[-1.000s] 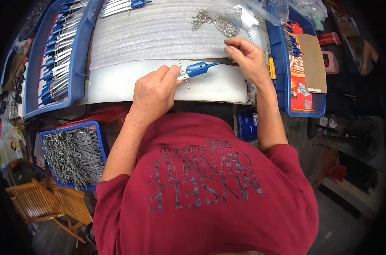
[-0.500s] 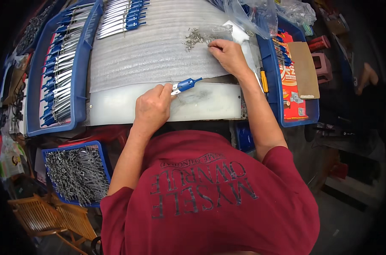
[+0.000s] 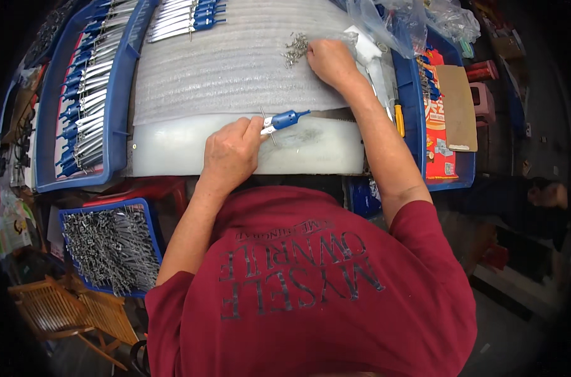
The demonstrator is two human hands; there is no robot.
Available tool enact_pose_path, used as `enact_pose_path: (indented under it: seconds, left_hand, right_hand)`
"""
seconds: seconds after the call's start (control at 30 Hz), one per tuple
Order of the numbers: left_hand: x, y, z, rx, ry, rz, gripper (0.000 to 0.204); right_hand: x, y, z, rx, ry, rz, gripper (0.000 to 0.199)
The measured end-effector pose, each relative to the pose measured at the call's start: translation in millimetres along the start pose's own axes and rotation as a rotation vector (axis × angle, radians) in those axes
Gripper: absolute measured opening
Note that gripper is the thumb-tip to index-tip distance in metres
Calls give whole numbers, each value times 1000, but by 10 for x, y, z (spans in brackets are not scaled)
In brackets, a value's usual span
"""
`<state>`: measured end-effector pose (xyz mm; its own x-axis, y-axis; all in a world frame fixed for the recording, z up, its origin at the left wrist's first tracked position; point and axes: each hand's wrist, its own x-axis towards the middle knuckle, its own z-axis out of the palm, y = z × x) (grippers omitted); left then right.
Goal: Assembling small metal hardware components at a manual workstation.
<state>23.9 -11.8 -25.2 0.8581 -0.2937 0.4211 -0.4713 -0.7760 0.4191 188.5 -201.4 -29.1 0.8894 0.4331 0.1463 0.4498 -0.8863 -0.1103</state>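
Note:
My left hand (image 3: 232,149) is closed around a blue-and-silver metal tool (image 3: 287,120) above the white board at the table's near edge. Its blue end narrows to a thin tip pointing right, and a thin metal pin sticks out crosswise on both sides of the silver part. The rest of the tool is hidden in my fist. My right hand (image 3: 336,61) reaches to a pile of small metal pins (image 3: 295,50) on the foam sheet. Its fingers are curled together at the pile's right side, and whatever they pinch is hidden.
Similar blue-and-silver tools (image 3: 188,17) lie in a row on the foam sheet (image 3: 216,75). More fill a blue tray (image 3: 119,113) at left. A blue bin (image 3: 112,248) of metal parts stands below. At right are a yellow-handled screwdriver (image 3: 399,120), another blue tray (image 3: 446,186) and cardboard (image 3: 456,107).
My right hand has turned and its fingers are now tucked against the pin pile. The left hand with the tool sits slightly farther right. The whole view has shifted a little.

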Motion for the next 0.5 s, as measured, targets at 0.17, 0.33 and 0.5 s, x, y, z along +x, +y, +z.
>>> enact_pose_path:
  seconds: [0.17,0.33,0.5]
  left_hand:
    - [11,-19,6,-5,23,5,18]
    - [1,-24,14,-7,30,13,17]
    - [-19,-29,13,-18,37,9,17]
  right_hand:
    - [35,-51,-16,-23,-42,3,17]
    - [-60,17,9,55,18,3,18]
    - [-313,-152,-167,334,31,107,17]
